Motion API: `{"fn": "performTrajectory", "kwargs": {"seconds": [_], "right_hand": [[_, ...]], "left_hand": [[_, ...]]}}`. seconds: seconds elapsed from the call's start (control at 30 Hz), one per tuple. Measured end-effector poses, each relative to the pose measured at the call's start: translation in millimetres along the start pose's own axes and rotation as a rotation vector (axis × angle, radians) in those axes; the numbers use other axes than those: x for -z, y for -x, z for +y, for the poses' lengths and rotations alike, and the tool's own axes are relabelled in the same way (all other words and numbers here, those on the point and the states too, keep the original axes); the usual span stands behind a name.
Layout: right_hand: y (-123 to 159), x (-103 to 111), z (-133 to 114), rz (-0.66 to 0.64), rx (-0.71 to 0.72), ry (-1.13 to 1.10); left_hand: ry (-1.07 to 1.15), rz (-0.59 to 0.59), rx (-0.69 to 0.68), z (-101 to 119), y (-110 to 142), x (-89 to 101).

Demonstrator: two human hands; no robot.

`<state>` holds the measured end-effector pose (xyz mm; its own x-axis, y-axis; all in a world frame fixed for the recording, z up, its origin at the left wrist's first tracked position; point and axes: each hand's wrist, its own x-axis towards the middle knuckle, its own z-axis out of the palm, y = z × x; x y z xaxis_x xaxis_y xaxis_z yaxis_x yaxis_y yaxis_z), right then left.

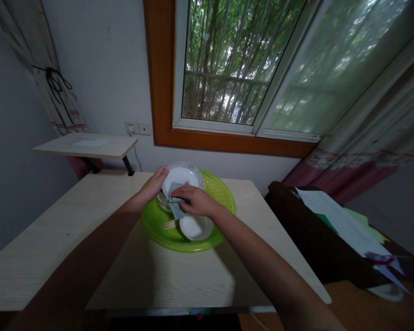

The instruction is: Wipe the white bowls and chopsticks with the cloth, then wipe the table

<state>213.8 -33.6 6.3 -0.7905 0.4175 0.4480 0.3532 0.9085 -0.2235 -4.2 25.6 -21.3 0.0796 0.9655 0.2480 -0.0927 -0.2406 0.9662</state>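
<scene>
My left hand (154, 184) grips the left rim of a white plate (186, 175), holding it tilted up over a round green basin (224, 193). A grey cloth (175, 198) is pinched in my right hand (196, 201), which presses it against the plate's face. Inside the basin lie a white bowl (196, 227), another small dish (163, 202) partly hidden under the plate, and a light-coloured fork (170, 225).
The basin sits on a light wooden table (55, 239) below a barred window (224, 64). A small raised shelf (86, 145) stands at the back left. To the right, a dark piece of furniture (310, 239) carries papers (341, 220). Curtains hang on both sides.
</scene>
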Motion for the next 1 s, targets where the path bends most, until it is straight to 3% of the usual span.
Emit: {"fn": "performTrajectory", "kwargs": {"seconds": [0.13, 0.27, 0.37, 0.53, 0.67, 0.8, 1.0], "right_hand": [[-3.2, -1.3, -3.2, 0.058, -0.062, 0.015], [-6.0, 0.3, -3.2, 0.042, -0.044, 0.206], [-6.9, 1.5, -3.1, 0.067, -0.131, 0.358], [-7.1, 0.8, -0.6, 0.081, -0.381, 0.459], [-5.3, 2.5, 2.7, 0.061, -0.463, 0.494], [-0.7, 6.0, 4.1, 0.014, -0.413, 0.447], [2.1, 2.3, 5.3, -0.091, -0.090, 0.170]], "left_hand": [[0.031, -0.069, 0.049, 3.6, 4.0, -4.6], [0.029, -0.155, 0.043, 3.6, 6.5, -6.4], [0.022, -0.196, 0.050, 0.2, 6.0, -5.5], [0.010, -0.158, 0.046, -4.0, 3.5, -3.5], [-0.039, -0.104, 0.042, -6.0, 0.2, -1.0], [-0.030, -0.021, 0.028, -5.2, -1.8, 1.9], [-0.040, 0.019, 0.056, -3.2, -1.1, 3.5]]}}
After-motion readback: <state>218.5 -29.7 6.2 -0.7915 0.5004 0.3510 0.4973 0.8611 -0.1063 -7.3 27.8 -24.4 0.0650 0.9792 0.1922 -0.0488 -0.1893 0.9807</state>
